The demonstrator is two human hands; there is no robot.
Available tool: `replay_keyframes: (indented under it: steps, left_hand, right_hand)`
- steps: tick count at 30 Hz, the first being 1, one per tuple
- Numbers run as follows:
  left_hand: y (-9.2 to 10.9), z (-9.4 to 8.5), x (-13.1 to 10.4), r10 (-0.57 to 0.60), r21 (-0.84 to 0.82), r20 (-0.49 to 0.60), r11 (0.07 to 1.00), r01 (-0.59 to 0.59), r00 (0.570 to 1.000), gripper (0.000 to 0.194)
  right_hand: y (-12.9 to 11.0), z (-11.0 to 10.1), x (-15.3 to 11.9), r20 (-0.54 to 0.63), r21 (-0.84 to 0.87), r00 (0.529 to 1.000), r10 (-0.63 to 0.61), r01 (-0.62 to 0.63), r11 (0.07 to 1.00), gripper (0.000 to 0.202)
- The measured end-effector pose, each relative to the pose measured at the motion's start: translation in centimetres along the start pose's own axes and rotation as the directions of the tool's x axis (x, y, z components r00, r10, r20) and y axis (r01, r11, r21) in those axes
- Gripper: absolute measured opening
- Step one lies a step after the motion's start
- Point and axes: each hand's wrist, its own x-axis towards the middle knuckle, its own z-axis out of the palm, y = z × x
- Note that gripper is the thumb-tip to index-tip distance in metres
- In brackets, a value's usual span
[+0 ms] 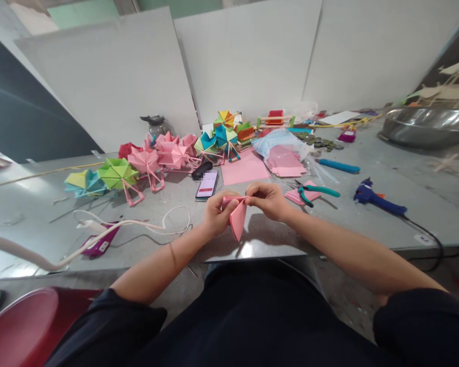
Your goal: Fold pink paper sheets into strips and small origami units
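A folded piece of pink paper (238, 223) is held up between both hands, just above the table's front edge. My left hand (218, 213) is closed around its left side, with the thumb across the front. The fingertips of my right hand (268, 200) pinch its upper right edge. One pointed flap hangs downward below the fingers. A flat pink sheet (244, 168) lies on the table beyond the hands. To the right, teal-handled pliers (317, 191) rest on a small pink paper piece (292, 197).
A phone (207, 185) lies left of the pink sheet. Folded paper lanterns (118, 173) line the back left. A blue glue gun (380, 199), a blue cutter (339, 165) and a metal bowl (430, 126) are on the right. A white cable (133, 223) crosses the left side.
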Motion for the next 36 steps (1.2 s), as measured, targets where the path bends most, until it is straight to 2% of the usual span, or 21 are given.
replay_keyframes:
  steps: [2,5,7,9,12,17,24,36]
  left_hand:
    - [-0.2,-0.5,-0.2,0.042,0.030,-0.016,0.999,-0.042,0.999,0.065]
    - [-0.5,-1.4,-0.3,0.190,0.087,-0.010,0.978,-0.188,0.982,0.067]
    - [-0.4,-1.8,-0.2,0.276,0.174,0.005,0.946,-0.273,0.961,0.057]
    - [-0.2,-2.0,0.0,0.302,0.269,0.009,0.917,-0.293,0.953,0.042]
    - [0.2,-2.2,0.2,0.282,0.340,-0.002,0.902,-0.265,0.959,0.031]
    - [0.5,-2.3,0.5,0.242,0.296,-0.003,0.927,-0.230,0.970,0.024]
    - [0.2,-2.3,1.1,0.106,0.271,-0.017,0.957,-0.098,0.994,0.030]
    - [-0.2,-2.1,1.1,0.094,0.270,-0.057,0.960,-0.075,0.994,0.025]
  right_hand:
    - [-0.1,-0.2,0.1,-0.021,-0.040,1.000,-0.019,0.019,0.999,0.048]
    - [-0.3,-0.5,0.2,-0.034,-0.095,0.998,-0.060,0.056,0.994,0.047]
    - [-0.3,-0.6,0.3,-0.041,-0.128,0.996,-0.085,0.079,0.989,0.047]
    - [-0.3,-0.7,0.3,-0.050,-0.152,0.994,-0.097,0.089,0.984,0.048]
    - [-0.3,-0.8,0.4,-0.047,-0.161,0.994,-0.095,0.086,0.983,0.050]
    - [-0.3,-1.0,0.4,-0.027,-0.171,0.993,-0.111,0.105,0.980,0.048]
    - [0.0,-1.5,0.6,-0.056,-0.281,0.992,-0.117,0.097,0.955,0.041]
    - [0.3,-1.5,0.5,-0.019,-0.404,0.974,-0.227,0.200,0.893,0.036]
